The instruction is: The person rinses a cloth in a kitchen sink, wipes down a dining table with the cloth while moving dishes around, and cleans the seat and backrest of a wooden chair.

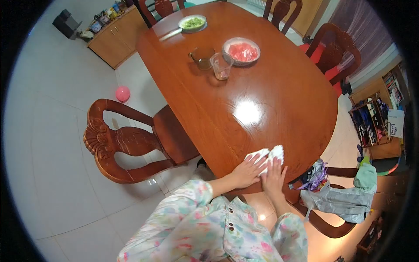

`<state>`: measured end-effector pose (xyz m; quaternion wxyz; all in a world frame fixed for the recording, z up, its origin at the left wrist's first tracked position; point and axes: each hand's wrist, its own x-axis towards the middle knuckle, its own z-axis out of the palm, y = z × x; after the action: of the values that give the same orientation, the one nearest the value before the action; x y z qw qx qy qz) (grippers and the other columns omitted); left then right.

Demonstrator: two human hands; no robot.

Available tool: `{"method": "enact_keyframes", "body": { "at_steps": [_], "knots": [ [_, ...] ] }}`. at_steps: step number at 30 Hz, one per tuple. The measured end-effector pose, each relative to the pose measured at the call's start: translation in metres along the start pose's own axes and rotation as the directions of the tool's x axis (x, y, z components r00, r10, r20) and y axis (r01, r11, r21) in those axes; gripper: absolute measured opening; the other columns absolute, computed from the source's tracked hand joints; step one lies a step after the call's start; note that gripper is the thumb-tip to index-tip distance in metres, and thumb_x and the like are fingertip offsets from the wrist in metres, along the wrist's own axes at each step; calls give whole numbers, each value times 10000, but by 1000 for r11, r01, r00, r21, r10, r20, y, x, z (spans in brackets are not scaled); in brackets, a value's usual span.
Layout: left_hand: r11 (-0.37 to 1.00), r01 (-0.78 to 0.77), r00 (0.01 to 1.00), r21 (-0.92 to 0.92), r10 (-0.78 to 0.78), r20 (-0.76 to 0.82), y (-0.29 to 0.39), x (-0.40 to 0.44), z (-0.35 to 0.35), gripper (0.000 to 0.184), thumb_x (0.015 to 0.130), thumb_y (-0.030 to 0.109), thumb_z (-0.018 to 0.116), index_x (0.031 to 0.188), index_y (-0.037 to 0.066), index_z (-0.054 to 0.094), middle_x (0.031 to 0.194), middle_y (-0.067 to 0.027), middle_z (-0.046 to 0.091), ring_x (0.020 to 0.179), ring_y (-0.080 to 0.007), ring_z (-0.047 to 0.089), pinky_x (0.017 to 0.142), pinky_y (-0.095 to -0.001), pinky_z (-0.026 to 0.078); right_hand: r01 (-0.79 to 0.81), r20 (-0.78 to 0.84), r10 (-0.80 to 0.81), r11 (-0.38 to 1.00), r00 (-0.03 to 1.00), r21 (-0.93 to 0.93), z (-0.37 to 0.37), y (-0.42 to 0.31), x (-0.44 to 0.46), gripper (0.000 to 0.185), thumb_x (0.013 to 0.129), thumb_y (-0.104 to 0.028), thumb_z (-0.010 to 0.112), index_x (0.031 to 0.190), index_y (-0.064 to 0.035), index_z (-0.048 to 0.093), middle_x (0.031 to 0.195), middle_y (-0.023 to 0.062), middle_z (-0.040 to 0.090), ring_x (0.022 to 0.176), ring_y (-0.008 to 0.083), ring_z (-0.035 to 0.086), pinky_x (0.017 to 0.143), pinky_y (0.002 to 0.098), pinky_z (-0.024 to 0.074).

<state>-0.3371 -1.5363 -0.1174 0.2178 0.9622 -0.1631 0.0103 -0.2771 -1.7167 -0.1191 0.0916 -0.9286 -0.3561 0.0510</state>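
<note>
Both of my hands lie flat on a white cloth near the close edge of the brown wooden table. My left hand presses on the cloth's left part with its fingers spread. Beside it, my right hand rests on the right part, fingers stretched out. The cloth's upper edges show beyond my fingertips; the rest is hidden under the hands. Faint streaks mark the shiny tabletop ahead of the cloth.
Farther along the table stand a clear plastic cup, a dark glass cup, a covered bowl of red food and a plate of green food. A wooden chair is at the left; a cloth-draped chair is at the right.
</note>
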Motion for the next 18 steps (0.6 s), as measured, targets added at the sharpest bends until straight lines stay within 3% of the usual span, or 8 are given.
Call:
{"method": "enact_keyframes", "body": {
  "at_steps": [3,8,12,14,17,18],
  "knots": [
    [991,132,991,-18,-131,21,-32,60,-17,653,888,405,509,1412,65,320,1489,-163,245,1385,-362,173,1116,-495,146,-105,-22,104,993,994,-48,-10,15,69,593,893,-286,511,1407,-61,320,1500,196,196,1394,366,145,1095,591,69],
    [974,223,968,40,-227,112,-97,79,-49,625,928,435,427,1447,122,274,1530,-114,169,1416,-322,99,1140,-469,104,-273,30,273,962,961,-20,-3,-17,147,579,938,-385,412,1440,-126,289,1523,168,152,1408,353,99,1109,561,69],
    [950,306,952,60,-306,1,-153,33,-66,639,923,446,436,1447,120,268,1530,-117,164,1418,-317,91,1142,-462,95,-139,78,142,989,987,-42,3,-78,196,591,929,-405,425,1444,-144,300,1529,161,133,1414,349,79,1119,543,61],
    [933,350,935,85,-342,-95,-181,6,-74,629,922,444,444,1433,107,299,1520,-127,199,1413,-310,128,1140,-461,105,-43,12,43,999,999,21,24,-106,222,593,912,-395,465,1430,-142,328,1521,174,151,1406,364,102,1115,547,88],
    [957,279,955,-80,-285,-79,-225,-12,-107,571,916,345,509,1397,76,358,1465,-150,315,1355,-317,294,1107,-426,232,52,-103,-42,995,994,89,33,-136,250,582,889,-359,516,1393,-110,369,1488,204,212,1379,397,160,1097,561,143],
    [928,315,917,-199,-351,-188,-242,-12,-119,543,905,288,527,1378,65,381,1445,-154,343,1317,-318,346,1081,-407,276,56,-90,-49,995,995,80,33,-139,258,582,893,-361,510,1396,-108,363,1487,207,210,1379,398,157,1099,560,140]
  ]
}}
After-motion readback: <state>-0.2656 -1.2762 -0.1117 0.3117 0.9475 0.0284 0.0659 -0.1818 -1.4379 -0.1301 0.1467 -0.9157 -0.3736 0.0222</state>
